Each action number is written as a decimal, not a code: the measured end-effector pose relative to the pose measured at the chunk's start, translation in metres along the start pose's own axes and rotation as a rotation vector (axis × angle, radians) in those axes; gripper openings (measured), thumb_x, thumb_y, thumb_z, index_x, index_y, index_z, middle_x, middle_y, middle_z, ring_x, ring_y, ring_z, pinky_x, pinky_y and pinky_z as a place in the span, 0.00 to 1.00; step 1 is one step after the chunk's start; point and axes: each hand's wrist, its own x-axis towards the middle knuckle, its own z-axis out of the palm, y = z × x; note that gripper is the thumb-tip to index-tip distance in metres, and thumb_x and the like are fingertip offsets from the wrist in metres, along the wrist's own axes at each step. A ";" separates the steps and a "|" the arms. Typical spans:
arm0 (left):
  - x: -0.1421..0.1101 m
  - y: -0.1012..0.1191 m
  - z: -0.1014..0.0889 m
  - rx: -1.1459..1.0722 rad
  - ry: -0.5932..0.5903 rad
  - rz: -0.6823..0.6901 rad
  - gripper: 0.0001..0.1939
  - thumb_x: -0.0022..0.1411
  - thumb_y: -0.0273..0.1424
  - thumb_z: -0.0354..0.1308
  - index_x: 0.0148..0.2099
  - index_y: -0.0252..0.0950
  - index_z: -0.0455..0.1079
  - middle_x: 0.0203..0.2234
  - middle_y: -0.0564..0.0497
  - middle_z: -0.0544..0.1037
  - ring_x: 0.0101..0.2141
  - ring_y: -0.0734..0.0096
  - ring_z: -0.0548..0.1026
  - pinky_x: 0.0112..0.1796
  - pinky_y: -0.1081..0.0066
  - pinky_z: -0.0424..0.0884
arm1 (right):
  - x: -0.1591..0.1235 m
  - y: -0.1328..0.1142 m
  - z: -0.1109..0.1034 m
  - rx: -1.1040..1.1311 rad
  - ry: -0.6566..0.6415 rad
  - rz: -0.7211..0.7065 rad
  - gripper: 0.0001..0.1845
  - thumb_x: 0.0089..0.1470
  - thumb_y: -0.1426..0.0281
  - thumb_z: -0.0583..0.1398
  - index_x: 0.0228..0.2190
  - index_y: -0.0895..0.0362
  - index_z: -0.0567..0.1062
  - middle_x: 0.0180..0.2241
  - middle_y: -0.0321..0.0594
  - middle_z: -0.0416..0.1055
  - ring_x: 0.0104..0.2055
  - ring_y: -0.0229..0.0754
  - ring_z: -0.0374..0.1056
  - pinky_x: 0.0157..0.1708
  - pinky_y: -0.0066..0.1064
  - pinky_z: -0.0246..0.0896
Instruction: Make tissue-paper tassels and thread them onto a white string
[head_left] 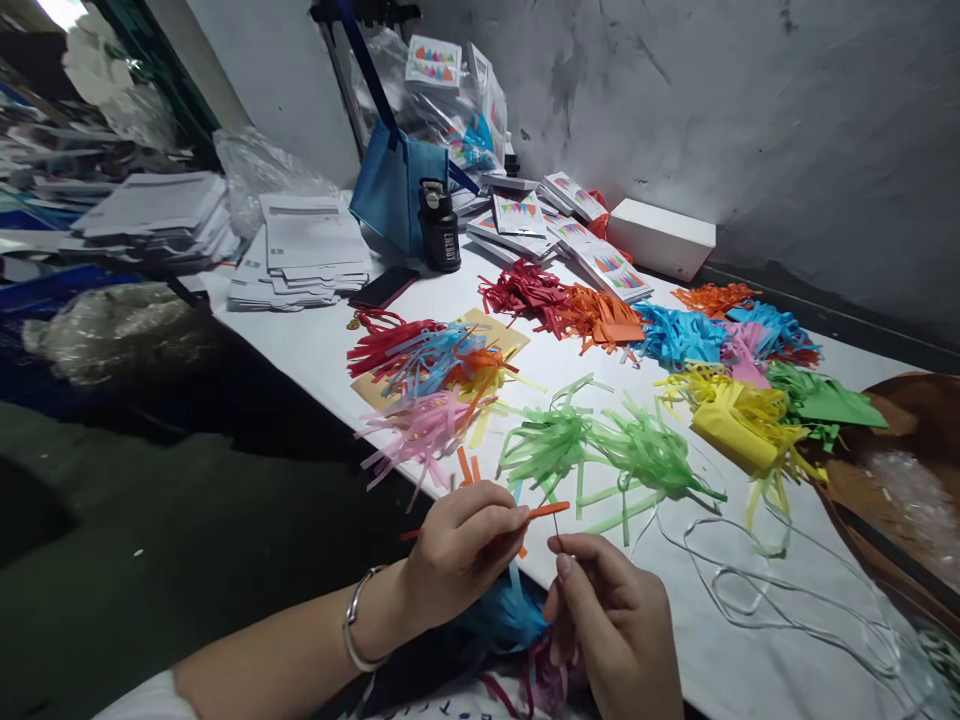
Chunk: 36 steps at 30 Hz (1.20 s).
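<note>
My left hand (465, 545) is closed in a pinch on an orange paper tassel (551, 510), whose twisted end sticks out to the right while loose strips hang behind the fingers. My right hand (619, 610) pinches a thin needle (556, 530), its upper end at the orange twist. Below the hands, blue strips (510, 612) and magenta strips (553, 672) hang over my lap. Just past my fingers lie light green tassels (637, 445). A pink tassel (427, 425), with red, light blue and orange ones, rests on a yellowish sheet (510, 340) at the left.
White cord (757, 595) lies looped at the right, near a brown container (900, 420). Yellow tassels (739, 430) and other coloured bundles line the far side. Behind stand a black bottle (439, 230), a phone (384, 287), a blue bag (405, 190) and a white box (660, 238).
</note>
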 end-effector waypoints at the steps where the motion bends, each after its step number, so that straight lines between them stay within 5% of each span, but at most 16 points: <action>1: 0.000 -0.001 0.000 0.017 0.004 0.010 0.09 0.60 0.17 0.61 0.41 0.33 0.70 0.30 0.49 0.75 0.28 0.74 0.74 0.29 0.77 0.72 | 0.000 0.000 0.000 0.004 0.003 0.002 0.21 0.56 0.51 0.61 0.34 0.58 0.78 0.17 0.33 0.69 0.12 0.31 0.60 0.13 0.21 0.52; 11: -0.003 0.000 -0.002 0.057 -0.005 -0.036 0.09 0.62 0.20 0.59 0.43 0.38 0.70 0.30 0.50 0.76 0.28 0.72 0.75 0.29 0.76 0.73 | 0.003 -0.001 -0.001 0.027 -0.012 0.043 0.23 0.54 0.50 0.62 0.34 0.59 0.78 0.17 0.34 0.70 0.12 0.32 0.60 0.13 0.22 0.52; 16: 0.001 -0.003 -0.004 0.024 -0.064 0.078 0.11 0.65 0.21 0.56 0.47 0.38 0.72 0.29 0.48 0.77 0.28 0.70 0.75 0.29 0.74 0.72 | 0.011 0.006 -0.005 0.140 -0.092 0.143 0.23 0.53 0.50 0.64 0.33 0.60 0.75 0.16 0.33 0.69 0.10 0.30 0.59 0.11 0.19 0.50; 22: -0.003 -0.015 -0.002 -0.031 -0.111 0.216 0.12 0.65 0.23 0.56 0.49 0.37 0.73 0.30 0.46 0.79 0.26 0.69 0.74 0.28 0.71 0.68 | 0.026 0.014 -0.010 0.313 -0.081 0.133 0.34 0.50 0.54 0.69 0.52 0.58 0.68 0.25 0.37 0.77 0.18 0.36 0.71 0.21 0.25 0.66; 27: -0.004 -0.018 -0.004 -0.069 -0.255 0.184 0.12 0.65 0.22 0.55 0.47 0.38 0.75 0.31 0.45 0.80 0.28 0.66 0.76 0.30 0.69 0.69 | 0.032 0.023 -0.008 0.264 -0.155 0.084 0.18 0.55 0.55 0.66 0.35 0.59 0.76 0.24 0.35 0.73 0.21 0.34 0.68 0.23 0.25 0.63; 32: -0.015 -0.006 0.007 -0.029 -0.411 0.171 0.11 0.69 0.24 0.51 0.41 0.36 0.75 0.27 0.46 0.78 0.27 0.67 0.74 0.29 0.71 0.68 | 0.044 0.027 -0.018 0.184 0.169 -0.178 0.12 0.54 0.60 0.67 0.28 0.56 0.78 0.30 0.36 0.75 0.35 0.37 0.71 0.38 0.29 0.68; 36: -0.025 0.007 0.011 -0.222 -0.686 0.182 0.11 0.70 0.34 0.52 0.37 0.37 0.74 0.28 0.45 0.78 0.27 0.66 0.74 0.30 0.70 0.70 | 0.051 0.021 -0.037 0.487 0.381 -0.201 0.11 0.51 0.60 0.69 0.34 0.52 0.78 0.23 0.32 0.73 0.22 0.35 0.67 0.19 0.24 0.63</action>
